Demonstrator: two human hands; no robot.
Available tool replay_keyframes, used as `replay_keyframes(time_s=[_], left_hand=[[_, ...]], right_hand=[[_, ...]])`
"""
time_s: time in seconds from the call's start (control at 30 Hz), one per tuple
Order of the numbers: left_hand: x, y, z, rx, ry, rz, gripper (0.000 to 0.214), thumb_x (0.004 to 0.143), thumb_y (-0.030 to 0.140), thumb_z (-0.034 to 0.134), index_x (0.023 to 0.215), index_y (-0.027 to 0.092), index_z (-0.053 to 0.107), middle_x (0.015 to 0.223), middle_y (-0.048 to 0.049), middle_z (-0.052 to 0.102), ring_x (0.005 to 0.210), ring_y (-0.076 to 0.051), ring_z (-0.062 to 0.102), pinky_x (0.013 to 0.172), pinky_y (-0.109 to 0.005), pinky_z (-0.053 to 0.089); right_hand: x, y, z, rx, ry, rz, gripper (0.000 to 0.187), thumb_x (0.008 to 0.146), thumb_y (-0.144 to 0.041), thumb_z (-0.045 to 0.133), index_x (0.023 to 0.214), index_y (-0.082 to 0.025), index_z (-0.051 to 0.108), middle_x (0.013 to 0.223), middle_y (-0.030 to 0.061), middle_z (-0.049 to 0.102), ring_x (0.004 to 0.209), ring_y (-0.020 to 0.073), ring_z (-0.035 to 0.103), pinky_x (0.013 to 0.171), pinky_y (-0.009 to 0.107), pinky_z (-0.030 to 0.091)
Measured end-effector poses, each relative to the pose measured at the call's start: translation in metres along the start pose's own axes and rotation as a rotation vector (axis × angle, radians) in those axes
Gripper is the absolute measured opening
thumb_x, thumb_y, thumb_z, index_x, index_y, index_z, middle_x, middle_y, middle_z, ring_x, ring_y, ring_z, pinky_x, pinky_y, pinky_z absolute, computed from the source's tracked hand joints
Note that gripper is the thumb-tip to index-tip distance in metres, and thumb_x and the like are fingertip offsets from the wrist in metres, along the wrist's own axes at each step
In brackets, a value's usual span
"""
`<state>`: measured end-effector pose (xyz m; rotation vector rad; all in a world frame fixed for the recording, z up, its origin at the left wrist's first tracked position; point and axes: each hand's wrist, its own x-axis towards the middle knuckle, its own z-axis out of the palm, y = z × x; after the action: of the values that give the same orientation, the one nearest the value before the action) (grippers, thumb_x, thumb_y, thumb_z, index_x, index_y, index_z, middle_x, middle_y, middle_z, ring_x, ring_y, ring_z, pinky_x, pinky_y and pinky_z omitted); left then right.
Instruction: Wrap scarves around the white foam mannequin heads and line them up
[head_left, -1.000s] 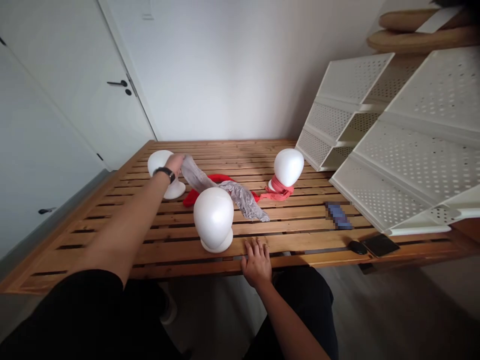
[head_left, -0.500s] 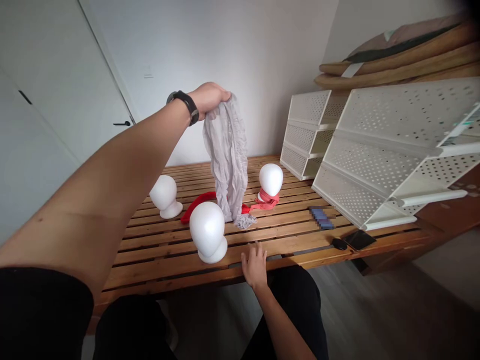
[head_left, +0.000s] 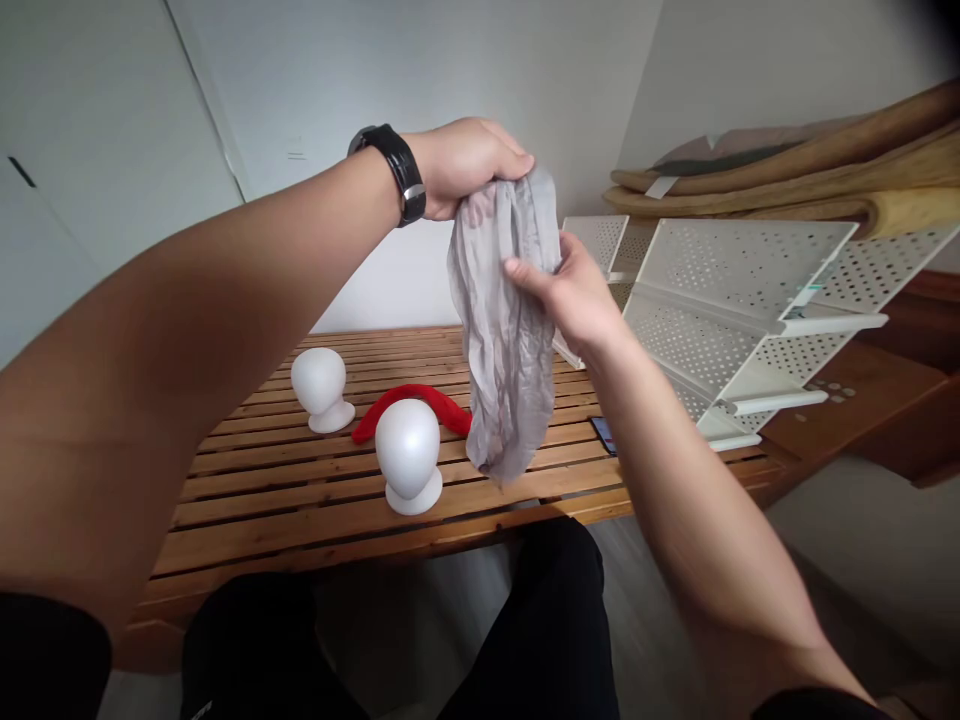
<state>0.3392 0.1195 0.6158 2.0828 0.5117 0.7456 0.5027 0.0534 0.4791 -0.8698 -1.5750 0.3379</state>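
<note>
A grey, crinkled scarf [head_left: 506,370] hangs in folds above the slatted wooden table. My left hand [head_left: 472,165], with a black watch on its wrist, is closed on the scarf's top. Lower down, my right hand [head_left: 566,290] grips the scarf's right side, thumb in front and the other fingers hidden behind the cloth. Left of the scarf stands a white foam head [head_left: 407,450] near the table's front. Behind it lies a curved red cloth piece [head_left: 409,392], partly hidden by that head and the scarf. Another white foam head [head_left: 319,385] stands farther left.
The slatted wooden table [head_left: 300,510] spans the front. White perforated bins [head_left: 720,300] stand stacked at the right, with folded brown material [head_left: 787,180] on top. A phone [head_left: 602,435] lies partly behind my right arm. A pale wall [head_left: 360,270] rises behind the table.
My right hand has risen from the table edge and taken hold of the scarf. My left hand has moved right with the scarf, which now covers the head with the coral cloth.
</note>
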Motion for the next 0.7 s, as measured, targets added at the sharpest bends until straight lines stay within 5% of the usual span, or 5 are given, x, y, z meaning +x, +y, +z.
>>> replay_keyframes(time_s=[0.2,0.33,0.47,0.57,0.7], left_hand=[[-0.042,-0.002,-0.009,-0.212,-0.199,-0.09,0.027,0.1,0.014,0.041,0.095,0.006,0.066,0.09,-0.0119,0.073,0.091,-0.019,0.068,0.104,-0.043,0.047],[-0.057,-0.007,-0.003,-0.313,-0.232,-0.106,0.032,0.104,0.02,0.037,0.096,0.007,0.065,0.085,-0.0076,0.072,0.091,-0.016,0.067,0.099,-0.034,0.05],[-0.066,-0.005,0.006,-0.26,-0.269,-0.171,0.048,0.104,0.046,0.04,0.1,0.008,0.069,0.09,-0.0089,0.072,0.095,-0.021,0.069,0.086,-0.032,0.054],[-0.071,-0.004,0.0,-0.057,-0.079,-0.274,0.029,0.088,0.04,0.072,0.095,0.012,0.072,0.077,-0.0041,0.069,0.088,-0.022,0.071,0.076,-0.03,0.055],[-0.069,-0.011,-0.019,0.076,0.236,-0.367,0.016,0.077,0.027,0.078,0.089,0.018,0.072,0.064,0.0008,0.06,0.082,-0.024,0.071,0.067,-0.03,0.053]], right_hand=[[0.012,-0.044,-0.011,0.319,-0.201,0.241,0.028,0.083,-0.044,0.071,0.09,-0.018,0.065,0.08,0.0047,0.071,0.08,0.0241,0.07,0.077,0.044,0.062],[0.014,-0.054,-0.01,0.42,-0.306,0.313,0.027,0.088,-0.045,0.067,0.091,-0.018,0.064,0.071,0.0016,0.066,0.07,0.0205,0.067,0.066,0.039,0.061],[0.014,-0.058,-0.005,0.388,-0.373,0.323,0.034,0.084,-0.051,0.074,0.086,-0.019,0.064,0.064,-0.0001,0.061,0.065,0.0192,0.065,0.056,0.032,0.055],[0.013,-0.058,-0.007,0.364,-0.429,0.34,0.034,0.079,-0.05,0.08,0.083,-0.02,0.065,0.064,-0.0002,0.062,0.065,0.0183,0.064,0.054,0.029,0.053],[0.008,-0.057,-0.015,0.336,-0.468,0.371,0.038,0.074,-0.053,0.083,0.08,-0.02,0.066,0.065,-0.0003,0.064,0.061,0.016,0.062,0.051,0.027,0.049]])
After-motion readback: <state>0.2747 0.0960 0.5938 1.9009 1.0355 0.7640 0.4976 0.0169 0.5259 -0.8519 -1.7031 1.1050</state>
